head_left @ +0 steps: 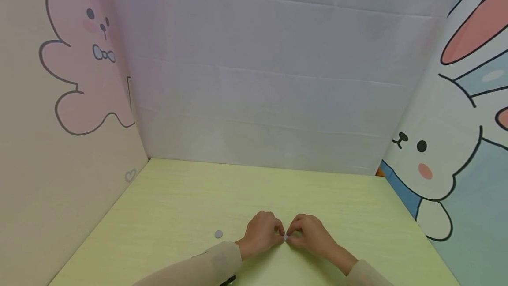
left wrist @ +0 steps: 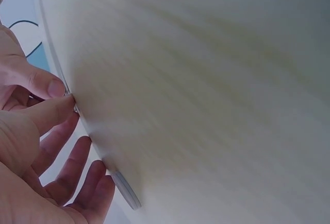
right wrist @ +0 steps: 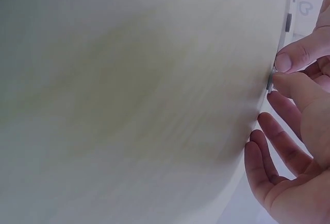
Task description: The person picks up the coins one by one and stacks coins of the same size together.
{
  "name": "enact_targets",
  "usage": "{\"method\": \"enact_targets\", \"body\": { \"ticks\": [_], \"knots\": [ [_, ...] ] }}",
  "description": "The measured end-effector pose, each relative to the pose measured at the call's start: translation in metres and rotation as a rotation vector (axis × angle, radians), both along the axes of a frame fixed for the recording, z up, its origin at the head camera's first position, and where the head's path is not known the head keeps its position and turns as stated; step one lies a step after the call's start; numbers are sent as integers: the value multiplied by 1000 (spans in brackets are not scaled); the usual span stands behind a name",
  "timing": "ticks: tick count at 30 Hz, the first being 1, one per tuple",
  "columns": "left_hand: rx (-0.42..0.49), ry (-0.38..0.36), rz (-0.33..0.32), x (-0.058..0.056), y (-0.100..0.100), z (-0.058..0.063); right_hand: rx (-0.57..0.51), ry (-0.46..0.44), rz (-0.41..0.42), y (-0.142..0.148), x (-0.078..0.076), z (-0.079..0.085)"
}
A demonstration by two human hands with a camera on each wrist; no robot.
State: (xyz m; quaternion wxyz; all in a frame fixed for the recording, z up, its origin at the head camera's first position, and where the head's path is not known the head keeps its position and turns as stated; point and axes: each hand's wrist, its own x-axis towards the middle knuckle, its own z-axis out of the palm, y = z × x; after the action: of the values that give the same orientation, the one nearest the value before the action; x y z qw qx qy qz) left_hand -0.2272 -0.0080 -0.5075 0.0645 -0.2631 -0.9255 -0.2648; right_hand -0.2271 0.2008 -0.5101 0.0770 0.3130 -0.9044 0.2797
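Observation:
Both hands meet low in the head view, just above or on the pale yellow table. Between their fingertips sits a small, pale grey piece (head_left: pixel 285 238), mostly hidden; its thin grey edge shows in the right wrist view (right wrist: pixel 269 80). My left hand (head_left: pixel 260 233) pinches it from the left with thumb and forefinger. From the opposite side my right hand (head_left: pixel 311 235) pinches it likewise. The other fingers of each hand are bent, their tips near the tabletop. A flat, round grey disc (head_left: pixel 218 234) lies on the table left of the left hand.
The yellow table (head_left: pixel 222 193) is bordered by a pale back sheet (head_left: pixel 258 78) and side sheets printed with cartoon animals. Part of a black item (head_left: pixel 228 280) shows under the left sleeve. Beyond the hands in the right wrist view lies a dark grey piece (right wrist: pixel 288 22).

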Motion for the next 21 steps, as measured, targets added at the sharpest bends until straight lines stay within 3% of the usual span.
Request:
{"method": "enact_targets", "body": {
  "ticks": [21],
  "knots": [
    [-2, -3, -6, 1, -1, 1, -12, -64, 12, 5, 0, 2]
  ]
}}
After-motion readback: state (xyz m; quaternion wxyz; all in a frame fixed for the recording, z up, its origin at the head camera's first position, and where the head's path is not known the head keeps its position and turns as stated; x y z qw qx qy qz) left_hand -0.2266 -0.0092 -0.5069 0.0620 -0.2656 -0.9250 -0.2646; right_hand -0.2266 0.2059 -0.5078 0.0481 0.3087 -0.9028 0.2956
